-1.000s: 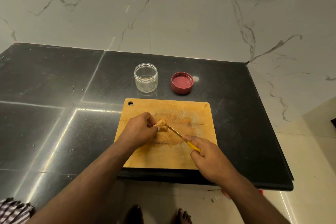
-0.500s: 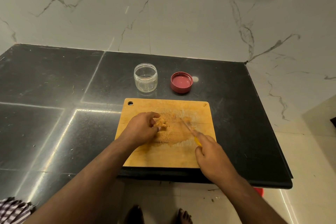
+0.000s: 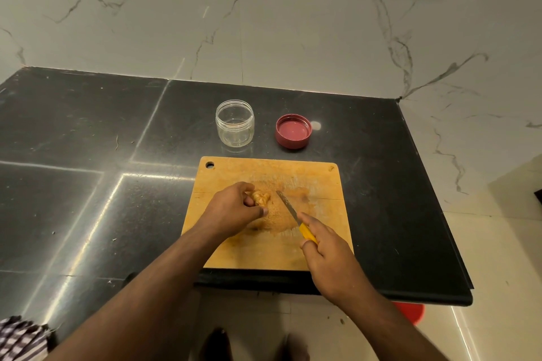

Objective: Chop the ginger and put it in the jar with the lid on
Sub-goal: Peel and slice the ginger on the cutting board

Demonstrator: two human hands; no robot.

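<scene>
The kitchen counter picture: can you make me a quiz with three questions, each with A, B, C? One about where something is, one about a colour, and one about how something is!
1. Where is the lid?
A. On the jar
B. On the counter, right of the jar
C. On the cutting board

2. What colour is the knife handle?
A. Yellow
B. Blue
C. Black

3. How is the jar?
A. Closed and full
B. Tipped over
C. Open, upright and empty

Answers:
1 B: the red lid lies upside down on the counter, beside the jar.
2 A: the knife in the right hand has a yellow handle.
3 C: the jar has no lid, and its clear walls show nothing inside; the ginger is in the left hand on the cutting board.
</scene>
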